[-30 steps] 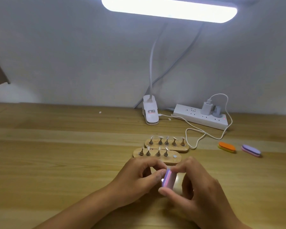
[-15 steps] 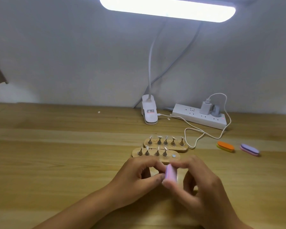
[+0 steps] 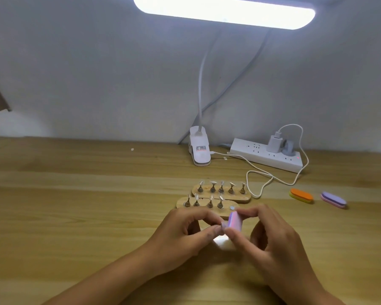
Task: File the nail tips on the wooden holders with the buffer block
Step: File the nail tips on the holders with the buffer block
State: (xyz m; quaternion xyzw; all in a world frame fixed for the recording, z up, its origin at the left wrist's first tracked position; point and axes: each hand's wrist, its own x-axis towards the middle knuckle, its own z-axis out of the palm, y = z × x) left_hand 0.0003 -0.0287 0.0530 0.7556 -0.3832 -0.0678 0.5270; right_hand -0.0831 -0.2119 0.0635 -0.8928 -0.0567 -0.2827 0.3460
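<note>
Hands close together, just above worktop [image 3: 75, 216]. Right hand [image 3: 273, 245] pinches buffer block [image 3: 235, 220] by long sides, block standing on edge. Left hand [image 3: 183, 234] pinches small pale piece [image 3: 223, 226] against block, likely a tip lifted off near holder [image 3: 224, 211], whose right-end spot is bare. Block probably light, foam-cored, slightly squashy: grip sides, keep grit face free. Piece thin, springy, easily flicked away: hold low, stroke lightly. Far holder [image 3: 246, 198] carries five nail tips [image 3: 212, 183]. Spare orange block [image 3: 301, 195] and purple block [image 3: 333, 199] beyond, right.
</note>
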